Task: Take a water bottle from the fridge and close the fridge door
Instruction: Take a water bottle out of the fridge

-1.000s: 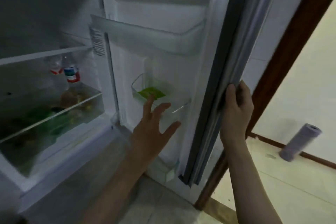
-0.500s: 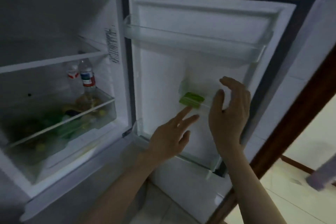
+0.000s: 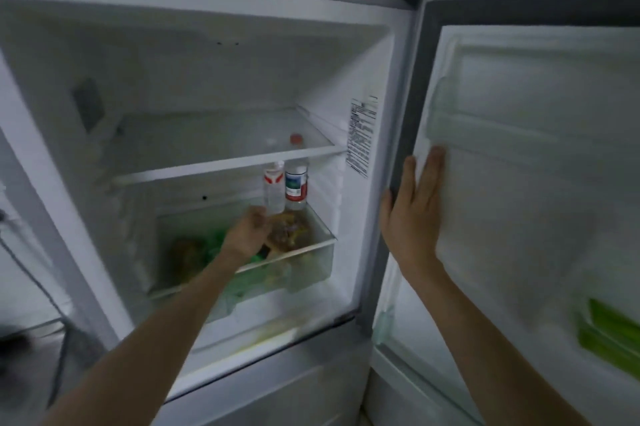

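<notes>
Water bottle (image 3: 273, 188), clear with red-white label, upright, left hand (image 3: 247, 231) curled at its base.

I see two clear water bottles upright side by side on the glass shelf over the crisper: one with a red-and-white label (image 3: 274, 188), one with a blue-and-red label (image 3: 296, 183). The fridge door (image 3: 519, 183) stands wide open on the right.

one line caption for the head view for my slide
Left hand reaches the nearer of two bottles inside the fridge while the right hand rests flat on the open door.
</notes>
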Tool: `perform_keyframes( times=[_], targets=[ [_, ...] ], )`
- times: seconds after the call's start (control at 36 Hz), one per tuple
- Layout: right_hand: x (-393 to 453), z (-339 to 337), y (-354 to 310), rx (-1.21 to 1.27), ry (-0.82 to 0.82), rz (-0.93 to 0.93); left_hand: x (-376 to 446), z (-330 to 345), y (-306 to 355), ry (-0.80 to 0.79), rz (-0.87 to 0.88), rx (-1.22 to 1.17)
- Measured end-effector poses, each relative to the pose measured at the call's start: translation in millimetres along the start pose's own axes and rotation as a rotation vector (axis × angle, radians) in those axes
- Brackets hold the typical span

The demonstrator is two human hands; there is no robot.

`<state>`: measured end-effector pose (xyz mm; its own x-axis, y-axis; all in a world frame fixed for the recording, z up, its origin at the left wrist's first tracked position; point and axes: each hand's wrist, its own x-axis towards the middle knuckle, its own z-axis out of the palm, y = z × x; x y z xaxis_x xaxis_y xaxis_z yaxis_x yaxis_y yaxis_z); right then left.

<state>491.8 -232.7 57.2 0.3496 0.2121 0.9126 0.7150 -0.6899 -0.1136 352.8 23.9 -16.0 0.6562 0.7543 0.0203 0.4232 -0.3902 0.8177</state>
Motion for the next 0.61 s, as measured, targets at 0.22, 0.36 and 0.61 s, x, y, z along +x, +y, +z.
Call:
perform_keyframes(
  times=[0.22,0.36,0.61],
  targets=[
    [-4.5,33.0,14.4,0.031,0.178,-0.013,100.1,4.1,40.4,0.188,-0.116,-0.266],
    [-5.6,35.3,13.7,0.003,0.19,-0.02,141.9,15.2,47.9,0.176,-0.097,-0.424],
    [-8.0,43.1,12.0,-0.056,0.214,-0.044,171.7,32.6,29.0,0.177,-0.105,-0.299]
  ],
)
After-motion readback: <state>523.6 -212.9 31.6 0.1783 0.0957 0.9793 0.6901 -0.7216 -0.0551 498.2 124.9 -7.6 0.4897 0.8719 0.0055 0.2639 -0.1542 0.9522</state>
